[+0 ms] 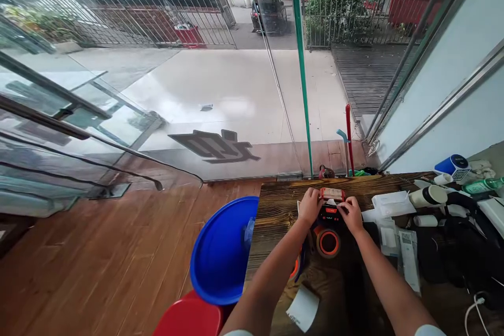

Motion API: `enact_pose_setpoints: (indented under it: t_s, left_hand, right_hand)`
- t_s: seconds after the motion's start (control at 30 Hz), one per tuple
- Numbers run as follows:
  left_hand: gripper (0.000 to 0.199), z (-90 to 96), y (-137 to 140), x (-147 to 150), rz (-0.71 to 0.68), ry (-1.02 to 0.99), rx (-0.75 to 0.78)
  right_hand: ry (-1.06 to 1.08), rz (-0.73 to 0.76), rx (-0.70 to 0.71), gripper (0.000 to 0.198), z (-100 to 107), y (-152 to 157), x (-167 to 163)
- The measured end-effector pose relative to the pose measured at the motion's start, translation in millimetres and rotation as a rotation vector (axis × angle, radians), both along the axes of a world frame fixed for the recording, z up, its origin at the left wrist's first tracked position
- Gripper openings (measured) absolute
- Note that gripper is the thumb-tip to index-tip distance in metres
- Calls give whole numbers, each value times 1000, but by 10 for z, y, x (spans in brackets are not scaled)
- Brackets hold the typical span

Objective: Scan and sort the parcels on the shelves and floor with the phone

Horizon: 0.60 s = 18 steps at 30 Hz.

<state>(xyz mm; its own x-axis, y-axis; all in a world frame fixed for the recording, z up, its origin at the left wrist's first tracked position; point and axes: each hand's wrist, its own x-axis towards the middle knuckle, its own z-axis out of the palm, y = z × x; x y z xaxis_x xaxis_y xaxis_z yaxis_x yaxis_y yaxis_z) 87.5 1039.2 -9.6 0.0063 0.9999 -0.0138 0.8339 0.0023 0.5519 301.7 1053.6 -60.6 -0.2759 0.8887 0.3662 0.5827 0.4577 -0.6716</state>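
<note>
Clock set on the black device; 12 lies away from the wearer.

- 8 o'clock: red tub (192, 319), cut off by the lower edge of view. Over wood floor (110, 252).
- Between 8 and 9: blue tub (218, 257), wide, beside the worktop (275, 215).
- 7: orange ring (294, 269), mostly hidden by the left forearm.
- Between 6 and 7: white paper (303, 308), loose on the worktop.
- 9 to 10: left hand (311, 206), fingers bent, tips at the device's upper left corner. Cannot tell whether they grip or only touch.
- Centre: device (329, 215), red patch on its front, on the worktop near its far edge, between the hands. Red-and-cream part (332, 193) at 12; a white slip (331, 202) shows between.
- 6: tape roll (328, 243), orange inner ring, just beside the device.
- 3: right hand (351, 213), thumb and fingers bent close at the device's upper right edge, near the slip. Hold unclear.
- Farther out at 3: white box (394, 203), then cream cup (429, 196) lying on its side.
- Between 3 and 4: black heap (444, 257).
- Between 2 and 3: blue box (452, 167).
- 4: white cable (475, 302).
- 3, far right: green bottle (482, 185), lying down.
</note>
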Motion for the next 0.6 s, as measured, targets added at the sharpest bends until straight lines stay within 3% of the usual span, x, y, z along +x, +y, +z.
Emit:
enact_pose_setpoints:
  t_s: [0.07,0.13,0.4,0.6]
  left_hand:
    - [28,-22,-29,79,113,2,-7]
    - [33,-48,-38,161,132,-15,-2]
    - [21,-90,322,222,-149,-13,-73]
    - [24,-110,508,173,-242,46,-171]
  right_hand:
    - [-2,-1,1,22,0,-31,7]
    - [-4,5,-2,21,-6,-48,5]
    - [-22,8,-26,25,-5,-18,-20]
    - [-36,9,-55,26,-2,14,-14]
